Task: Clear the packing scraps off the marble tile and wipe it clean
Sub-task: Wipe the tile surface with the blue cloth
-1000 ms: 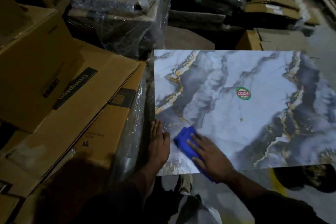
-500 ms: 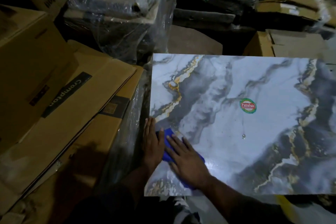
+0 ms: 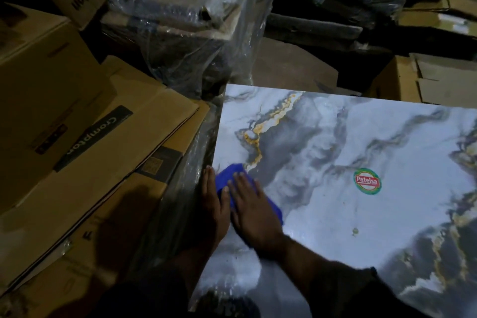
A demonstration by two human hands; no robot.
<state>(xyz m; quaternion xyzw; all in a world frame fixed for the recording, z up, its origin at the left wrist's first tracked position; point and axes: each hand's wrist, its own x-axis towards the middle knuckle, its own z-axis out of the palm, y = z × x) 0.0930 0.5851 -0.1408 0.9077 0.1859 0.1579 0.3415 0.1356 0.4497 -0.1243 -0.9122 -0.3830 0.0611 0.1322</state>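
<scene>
**Both hands flat at the tile's left edge, blue cloth beneath the right**

The marble tile [image 3: 348, 162] lies flat, filling the right half of the view. Its glossy white face carries grey veins edged with gold, a round green-and-red Patelsa sticker [image 3: 367, 181], and a small speck [image 3: 355, 231] below that. A folded blue cloth [image 3: 233, 175] sits near the tile's left edge. The right hand [image 3: 251, 210] presses on it, palm down, fingers spread, grasping nothing. The left hand [image 3: 214, 205] lies flat just beside it along the edge, fingers extended, thumb touching the cloth. Crompton cardboard boxes [image 3: 85, 142] stand left; plastic-wrapped bundles [image 3: 185, 20] lie beyond.
</scene>
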